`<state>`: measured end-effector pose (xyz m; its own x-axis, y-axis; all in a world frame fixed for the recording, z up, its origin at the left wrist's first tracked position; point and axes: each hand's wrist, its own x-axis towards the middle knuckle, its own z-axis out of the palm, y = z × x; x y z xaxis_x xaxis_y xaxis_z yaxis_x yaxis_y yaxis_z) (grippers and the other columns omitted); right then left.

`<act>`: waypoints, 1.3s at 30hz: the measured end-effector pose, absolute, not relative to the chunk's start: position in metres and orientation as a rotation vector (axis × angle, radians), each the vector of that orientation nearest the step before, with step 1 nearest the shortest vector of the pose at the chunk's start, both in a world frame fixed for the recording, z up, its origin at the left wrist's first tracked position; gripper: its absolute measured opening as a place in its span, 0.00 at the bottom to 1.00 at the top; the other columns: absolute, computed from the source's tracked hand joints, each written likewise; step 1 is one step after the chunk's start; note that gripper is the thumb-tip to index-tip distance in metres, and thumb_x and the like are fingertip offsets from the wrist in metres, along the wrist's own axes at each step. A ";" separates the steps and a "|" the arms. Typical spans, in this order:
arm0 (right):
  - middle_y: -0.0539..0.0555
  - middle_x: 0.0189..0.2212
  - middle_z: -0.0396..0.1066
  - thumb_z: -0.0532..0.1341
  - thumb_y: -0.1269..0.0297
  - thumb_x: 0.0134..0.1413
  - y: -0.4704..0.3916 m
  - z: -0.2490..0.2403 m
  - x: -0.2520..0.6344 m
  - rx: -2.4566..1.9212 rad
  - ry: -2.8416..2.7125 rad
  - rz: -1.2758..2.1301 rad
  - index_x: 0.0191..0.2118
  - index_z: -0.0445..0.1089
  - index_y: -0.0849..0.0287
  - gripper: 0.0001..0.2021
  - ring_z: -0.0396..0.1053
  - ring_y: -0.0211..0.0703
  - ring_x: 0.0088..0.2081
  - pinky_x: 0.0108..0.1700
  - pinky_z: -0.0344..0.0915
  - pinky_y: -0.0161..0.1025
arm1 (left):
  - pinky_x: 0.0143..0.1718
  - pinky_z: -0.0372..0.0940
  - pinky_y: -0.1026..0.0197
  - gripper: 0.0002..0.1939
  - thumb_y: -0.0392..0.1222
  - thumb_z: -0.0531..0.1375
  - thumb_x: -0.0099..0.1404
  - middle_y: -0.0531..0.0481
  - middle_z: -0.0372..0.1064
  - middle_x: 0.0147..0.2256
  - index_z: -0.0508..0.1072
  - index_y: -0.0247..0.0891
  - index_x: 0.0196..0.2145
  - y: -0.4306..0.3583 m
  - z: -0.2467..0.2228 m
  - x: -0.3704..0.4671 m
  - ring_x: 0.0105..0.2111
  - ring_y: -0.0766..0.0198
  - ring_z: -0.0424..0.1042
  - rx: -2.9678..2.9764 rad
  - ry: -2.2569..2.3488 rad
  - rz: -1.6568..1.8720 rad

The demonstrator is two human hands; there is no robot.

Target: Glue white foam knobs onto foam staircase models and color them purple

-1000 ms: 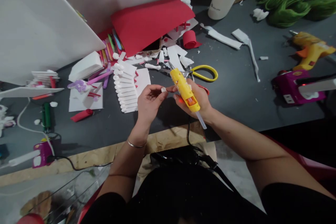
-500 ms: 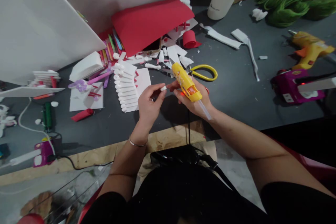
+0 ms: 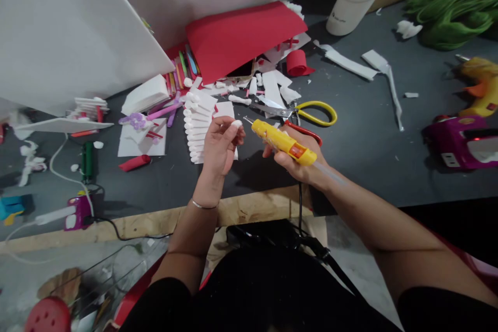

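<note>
Between the thumb and fingers of my left hand [image 3: 221,144] is a small white piece [image 3: 236,123], too small to make out its kind. My right hand [image 3: 301,158] is wrapped round a yellow hot glue gun [image 3: 282,140], its nozzle aimed left, close to the white piece but apart from it. A clear glue stick [image 3: 329,172] juts from the gun's back. Scissors [image 3: 298,112] with yellow and red handles lie just beyond my right hand. Left of my left hand, white round-tipped sticks [image 3: 195,132] lie in a row on white paper.
A red sheet [image 3: 245,39] and a red roll [image 3: 296,63] lie at the back near a white cup [image 3: 352,0]. Another yellow glue gun [image 3: 480,80], a purple power strip [image 3: 451,142] and green yarn [image 3: 453,15] are at the right. White scraps lie around.
The glue gun has turned and tilted, its nozzle now pointing left at the white piece. My left hand has rotated, lifting the piece's white end upward. The whole view has shifted slightly.
</note>
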<state>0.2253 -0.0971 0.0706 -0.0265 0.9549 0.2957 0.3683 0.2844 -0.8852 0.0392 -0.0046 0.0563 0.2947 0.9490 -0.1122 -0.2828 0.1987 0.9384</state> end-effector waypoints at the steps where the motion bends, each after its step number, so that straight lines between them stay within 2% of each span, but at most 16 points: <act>1: 0.54 0.32 0.76 0.50 0.29 0.65 -0.097 0.071 0.226 -1.236 -1.609 0.723 0.34 0.71 0.52 0.31 0.76 0.45 0.32 0.35 0.72 0.45 | 0.29 0.68 0.67 0.24 0.55 0.78 0.54 0.57 0.74 0.29 0.72 0.44 0.38 -0.004 0.056 0.038 0.31 0.69 0.76 0.977 0.845 1.023; 7: 0.55 0.30 0.75 0.48 0.28 0.65 -0.095 0.064 0.228 -1.216 -1.744 0.630 0.32 0.67 0.53 0.32 0.72 0.44 0.29 0.34 0.69 0.42 | 0.29 0.67 0.71 0.25 0.55 0.80 0.49 0.60 0.74 0.27 0.75 0.44 0.38 -0.003 0.057 0.039 0.29 0.73 0.75 0.887 0.784 0.989; 14: 0.52 0.29 0.75 0.51 0.27 0.63 -0.093 0.054 0.228 -1.264 -1.790 0.578 0.37 0.70 0.54 0.32 0.72 0.41 0.28 0.31 0.66 0.38 | 0.26 0.67 0.73 0.21 0.50 0.80 0.51 0.60 0.77 0.28 0.76 0.43 0.36 -0.006 0.060 0.041 0.28 0.74 0.77 0.848 0.718 0.980; 18: 0.51 0.29 0.75 0.55 0.30 0.63 -0.094 0.053 0.227 -1.260 -1.809 0.586 0.39 0.71 0.53 0.28 0.71 0.40 0.27 0.31 0.65 0.37 | 0.26 0.67 0.74 0.23 0.51 0.81 0.47 0.61 0.77 0.28 0.77 0.44 0.35 -0.006 0.061 0.041 0.28 0.74 0.77 0.814 0.714 0.976; 24: 0.50 0.26 0.76 0.58 0.35 0.65 -0.094 0.052 0.223 -1.258 -1.783 0.467 0.37 0.71 0.55 0.26 0.70 0.37 0.25 0.29 0.62 0.35 | 0.26 0.68 0.74 0.22 0.50 0.82 0.47 0.61 0.78 0.28 0.78 0.45 0.34 -0.008 0.063 0.041 0.28 0.74 0.78 0.795 0.711 0.977; 35: 0.51 0.27 0.77 0.61 0.35 0.63 -0.095 0.048 0.225 -1.291 -1.811 0.478 0.38 0.73 0.55 0.25 0.72 0.38 0.26 0.30 0.64 0.35 | 0.25 0.67 0.73 0.26 0.52 0.82 0.43 0.60 0.76 0.28 0.76 0.45 0.34 -0.005 0.062 0.041 0.28 0.73 0.76 0.773 0.749 0.958; 39: 0.50 0.26 0.77 0.62 0.33 0.60 -0.095 0.047 0.223 -1.325 -1.800 0.458 0.38 0.73 0.54 0.26 0.73 0.39 0.26 0.30 0.64 0.36 | 0.26 0.67 0.72 0.25 0.52 0.82 0.45 0.59 0.76 0.29 0.75 0.44 0.34 -0.006 0.063 0.041 0.28 0.72 0.75 0.786 0.785 0.946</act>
<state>0.2235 -0.0950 0.0466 -0.0952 0.9091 0.4056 0.6051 0.3764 -0.7016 0.0406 -0.0063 0.0633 0.3692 0.9019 -0.2241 -0.3868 0.3684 0.8454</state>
